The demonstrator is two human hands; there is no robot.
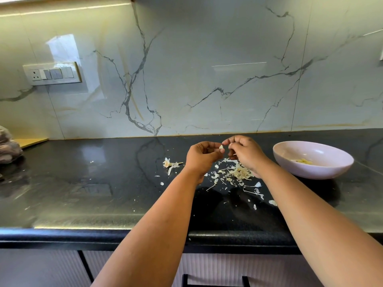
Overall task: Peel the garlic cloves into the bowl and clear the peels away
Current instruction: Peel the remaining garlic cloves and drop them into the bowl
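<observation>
A home kitchen, by every sign — a glossy black stone bench (87, 183) runs along the front, and behind it rises a white marble-look backsplash (207, 69) veined in grey, lit warm from under a cabinet edge at the top left. On that wall sits a switch plate (52, 73) with a socket and rocker switches, below the bench edge are ribbed pale cabinet fronts (207, 264) with a dark handle, and out on the stone there's a pale bowl (313, 160) holding peeled garlic beside a scatter of papery garlic peels (238, 174) — plain domestic cooking ground.
</observation>
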